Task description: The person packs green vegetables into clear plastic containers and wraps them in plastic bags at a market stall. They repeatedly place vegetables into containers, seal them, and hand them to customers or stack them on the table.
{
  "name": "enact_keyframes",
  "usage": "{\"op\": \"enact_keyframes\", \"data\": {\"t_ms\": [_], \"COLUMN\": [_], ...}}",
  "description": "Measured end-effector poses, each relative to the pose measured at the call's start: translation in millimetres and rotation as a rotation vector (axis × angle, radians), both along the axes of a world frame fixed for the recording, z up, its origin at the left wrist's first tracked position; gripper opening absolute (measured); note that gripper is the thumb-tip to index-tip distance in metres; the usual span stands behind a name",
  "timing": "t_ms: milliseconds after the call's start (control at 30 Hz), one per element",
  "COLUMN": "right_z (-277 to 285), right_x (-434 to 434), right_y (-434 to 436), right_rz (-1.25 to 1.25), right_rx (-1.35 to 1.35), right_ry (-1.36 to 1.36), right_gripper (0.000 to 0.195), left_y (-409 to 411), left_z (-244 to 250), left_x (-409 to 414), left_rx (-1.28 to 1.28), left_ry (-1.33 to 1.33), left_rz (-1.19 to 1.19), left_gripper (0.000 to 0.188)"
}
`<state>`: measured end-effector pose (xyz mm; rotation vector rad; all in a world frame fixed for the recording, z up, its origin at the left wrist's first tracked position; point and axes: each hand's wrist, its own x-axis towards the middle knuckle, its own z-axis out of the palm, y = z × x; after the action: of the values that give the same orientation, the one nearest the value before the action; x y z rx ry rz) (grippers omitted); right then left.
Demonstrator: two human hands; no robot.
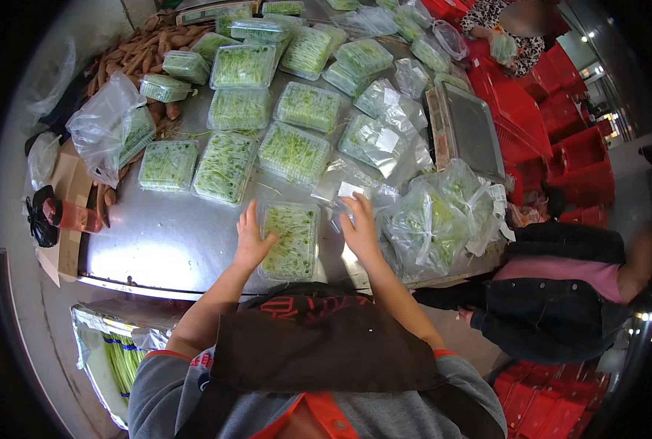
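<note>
Right in front of me on the metal table (133, 241) lies a clear plastic clamshell box of green sprouts (289, 247). My left hand (253, 238) is at its left side, fingers apart and pointing away from me, the thumb over the box's edge. To the right of the box is my right hand (361, 228), thumb and fingers spread and slightly curled. Its fingertips are over thin clear plastic bags with a white label (350, 189); whether they touch the film is hard to see. Beyond my hands stand more sprout boxes, among them one box (225, 167) and another (294, 153).
Bagged greens (427, 225) lie to the right, before a grey tray-like panel (473, 129). Brown root vegetables (139, 52) are heaped far left, near a pink bottle (78, 217). Red crates (510, 120) line the right. One person (556, 302) stands at right, another (485, 22) farther back.
</note>
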<state>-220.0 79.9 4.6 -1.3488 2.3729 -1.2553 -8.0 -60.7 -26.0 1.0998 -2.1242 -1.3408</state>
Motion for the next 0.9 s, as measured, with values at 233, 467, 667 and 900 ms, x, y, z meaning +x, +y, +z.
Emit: {"op": "enact_keyframes", "data": {"t_ms": [233, 467, 667, 900], "right_z": [-54.4, 12.6, 53.3, 36.8], "right_x": [-22.1, -2.5, 46.3, 31.4], "right_y": [-26.1, -22.0, -5.9, 8.1], "right_rz": [-0.201, -0.272, 0.079, 0.150], "right_rx": [0.310, -0.315, -0.320, -0.296], "right_ry": [0.312, -0.700, -1.718, -1.797], "right_gripper": [0.032, 0.015, 0.038, 0.051], "left_y": [-7.5, -8.3, 11.3, 2.9], "left_z": [34.8, 51.1, 92.8, 83.0], "left_x": [7.9, 21.7, -16.0, -23.0], "left_rx": [0.081, 0.184, 0.722, 0.657], "left_ry": [0.100, 0.215, 0.520, 0.397], "left_rz": [-0.105, -0.020, -0.212, -0.129], "left_gripper": [0.041, 0.037, 0.029, 0.022]}}
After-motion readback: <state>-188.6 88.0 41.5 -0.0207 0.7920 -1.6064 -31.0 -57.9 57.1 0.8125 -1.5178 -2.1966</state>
